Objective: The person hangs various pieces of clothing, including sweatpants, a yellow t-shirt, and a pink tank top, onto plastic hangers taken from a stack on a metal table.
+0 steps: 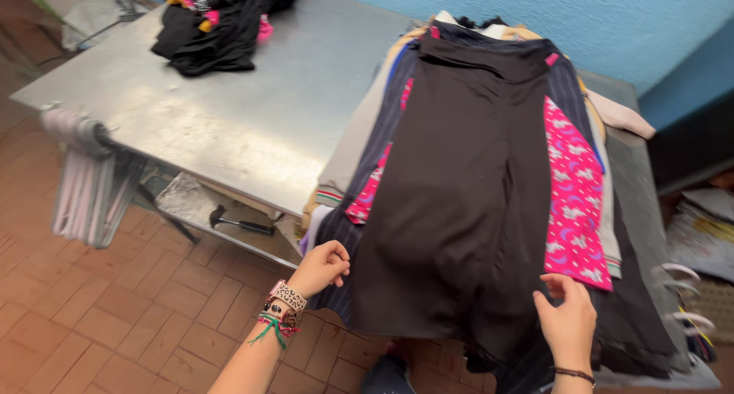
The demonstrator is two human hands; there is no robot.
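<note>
A black garment (466, 187) lies flat on top of a pile of clothes, its lower end hanging over the near edge. Under it show a pink patterned garment (573, 195) and a dark striped one (386, 126). My left hand (321, 265), with several bracelets on the wrist, is curled at the left edge of the pile beside the black garment's lower corner. On the other side, my right hand (567, 317) touches the black garment's lower right edge just below the pink fabric. Neither hand clearly grips the cloth.
A metal table (229, 111) stretches to the left, with a heap of dark clothes (222, 23) at its far end. Pale hangers (84, 180) hang off its left corner. The floor is brick tile; a blue wall stands behind. White hangers (680, 294) lie at the right.
</note>
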